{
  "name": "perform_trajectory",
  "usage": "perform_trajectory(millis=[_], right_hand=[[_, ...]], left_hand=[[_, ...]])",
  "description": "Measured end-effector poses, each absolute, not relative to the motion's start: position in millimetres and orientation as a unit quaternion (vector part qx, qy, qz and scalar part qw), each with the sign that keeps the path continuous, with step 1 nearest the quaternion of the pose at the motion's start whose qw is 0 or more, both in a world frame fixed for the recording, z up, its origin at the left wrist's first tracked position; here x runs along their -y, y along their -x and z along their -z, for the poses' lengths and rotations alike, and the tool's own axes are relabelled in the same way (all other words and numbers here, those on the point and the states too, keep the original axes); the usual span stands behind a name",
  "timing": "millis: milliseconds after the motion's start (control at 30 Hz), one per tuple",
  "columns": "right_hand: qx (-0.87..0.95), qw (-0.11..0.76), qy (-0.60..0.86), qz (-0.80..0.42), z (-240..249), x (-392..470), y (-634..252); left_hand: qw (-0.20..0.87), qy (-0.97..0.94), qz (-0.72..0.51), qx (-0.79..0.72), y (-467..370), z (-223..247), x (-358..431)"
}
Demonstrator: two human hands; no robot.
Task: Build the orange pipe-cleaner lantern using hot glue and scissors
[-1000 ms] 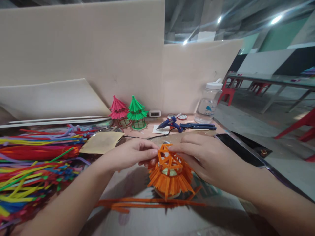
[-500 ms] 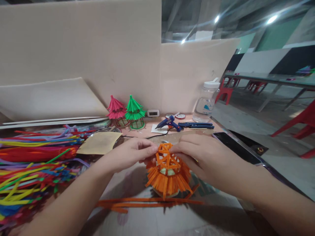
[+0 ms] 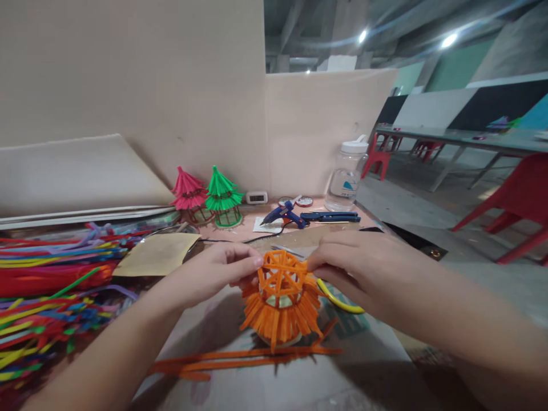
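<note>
A small orange hut [image 3: 280, 319] made of pipe cleaners stands upright on the work surface, with a fringed skirt of strips below and an open lattice on top. An orange pipe cleaner [image 3: 283, 268] spans the top of the lattice between my two hands. My left hand [image 3: 231, 265] pinches its left end against the hut's upper edge. On the other side, my right hand [image 3: 342, 260] has closed fingertips on the right end. Beneath the right hand shows a yellow curved loop [image 3: 342, 302], its kind unclear. Loose orange strips [image 3: 240, 359] lie in front.
Multicoloured pipe cleaners [image 3: 47, 302] are heaped at left beside a yellowish card [image 3: 158, 254]. Behind stand a pink hut [image 3: 189, 191], a green hut [image 3: 223, 197], a small digital display [image 3: 257, 197], a blue glue gun [image 3: 285, 214], blue-handled pliers [image 3: 331, 217] and a water bottle [image 3: 346, 177].
The view has shifted slightly right. My right hand has drawn away from the lattice's top, the orange pipe cleaner now shows stretched between both hands, and the yellow loop is in plainer view.
</note>
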State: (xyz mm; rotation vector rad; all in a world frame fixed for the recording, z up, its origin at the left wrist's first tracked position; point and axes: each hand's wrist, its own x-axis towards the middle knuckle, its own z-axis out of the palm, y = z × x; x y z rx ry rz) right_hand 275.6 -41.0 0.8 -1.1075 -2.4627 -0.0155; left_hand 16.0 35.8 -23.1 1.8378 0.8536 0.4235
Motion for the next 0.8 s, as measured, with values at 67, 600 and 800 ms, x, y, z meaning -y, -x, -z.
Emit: perform_trajectory(millis=[67,600,800], right_hand=[[0.889,0.209,0.407,-0.002,0,39,-275],[0.891,0.171,0.418,-0.055,-3,27,-281],[0.887,0.178,0.424,-0.036,-1,27,-280]], left_hand=[[0.509,-0.764,-0.178,-0.355,-16,23,-36],[0.545,-0.742,-0.157,-0.357,-16,23,-37],[0.542,-0.744,-0.158,-0.358,-14,23,-38]])
